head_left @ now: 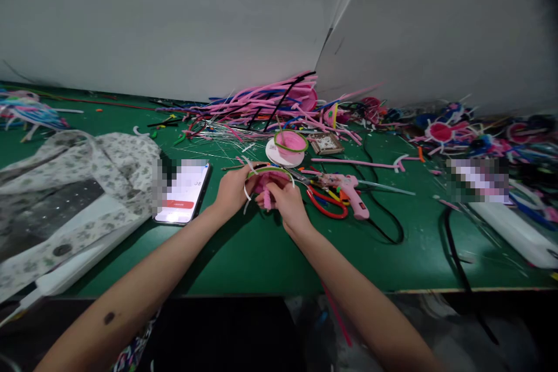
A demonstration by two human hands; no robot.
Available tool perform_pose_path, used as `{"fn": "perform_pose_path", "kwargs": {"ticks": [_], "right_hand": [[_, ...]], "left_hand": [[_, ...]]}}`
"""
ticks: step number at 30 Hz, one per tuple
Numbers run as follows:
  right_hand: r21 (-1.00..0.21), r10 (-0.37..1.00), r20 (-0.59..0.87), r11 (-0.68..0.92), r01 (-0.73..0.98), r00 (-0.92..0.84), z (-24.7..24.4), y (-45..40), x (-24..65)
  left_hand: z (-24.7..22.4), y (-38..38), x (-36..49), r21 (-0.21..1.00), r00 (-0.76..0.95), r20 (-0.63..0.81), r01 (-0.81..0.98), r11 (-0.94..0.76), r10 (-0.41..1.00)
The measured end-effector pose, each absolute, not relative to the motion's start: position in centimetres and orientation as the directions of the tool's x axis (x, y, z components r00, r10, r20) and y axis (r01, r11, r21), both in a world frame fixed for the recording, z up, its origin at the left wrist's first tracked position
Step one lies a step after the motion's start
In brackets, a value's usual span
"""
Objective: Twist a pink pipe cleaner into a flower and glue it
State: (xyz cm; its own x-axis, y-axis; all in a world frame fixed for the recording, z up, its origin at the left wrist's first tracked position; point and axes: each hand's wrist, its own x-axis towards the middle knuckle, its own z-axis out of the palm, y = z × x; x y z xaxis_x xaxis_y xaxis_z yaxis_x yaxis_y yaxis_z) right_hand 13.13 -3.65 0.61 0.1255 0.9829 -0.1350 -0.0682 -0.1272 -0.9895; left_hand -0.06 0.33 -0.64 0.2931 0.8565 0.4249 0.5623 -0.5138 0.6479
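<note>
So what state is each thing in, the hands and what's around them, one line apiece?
Left hand: closed on the pink piece
Right hand: closed on it too
Pink piece: held
Phone: lying flat, screen lit
Glue gun: on its side; power unclear
Scissors: lying down; open or shut unclear
Bowl: upright, open-topped
Cloth: crumpled
Pipe cleaners: heaped loosely

I've a green tbl (235, 261) in front of me. On it, at L: floral cloth (126, 154), then phone (185, 192), screen up & lit. At R: pink glue gun (356, 200), blk cord (400, 233) curving off, next to red scissors (336, 215). Farther back: white disc (283, 159) near sq. piece (326, 143); behind, fuzzy stems (253, 99), mostly pink w/ some blk & blue.
</note>
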Motion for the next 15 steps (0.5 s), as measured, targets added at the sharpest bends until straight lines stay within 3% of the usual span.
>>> {"fn": "perform_pose_path", "kwargs": {"ticks": [8,15], "right_hand": [[-0.985,0.961,0.082,0.037,0.167,0.265,0.63,-4.45,13.0],[-0.983,0.968,0.106,0.069,0.167,0.227,0.13,-4.17,12.9]], "left_hand": [[-0.39,0.16,-0.02,0.608,0.297,0.366,0.642,-0.468,0.882],[-0.44,-0.01,0.09,0.623,0.285,0.354,0.639,-0.452,0.891]]}}
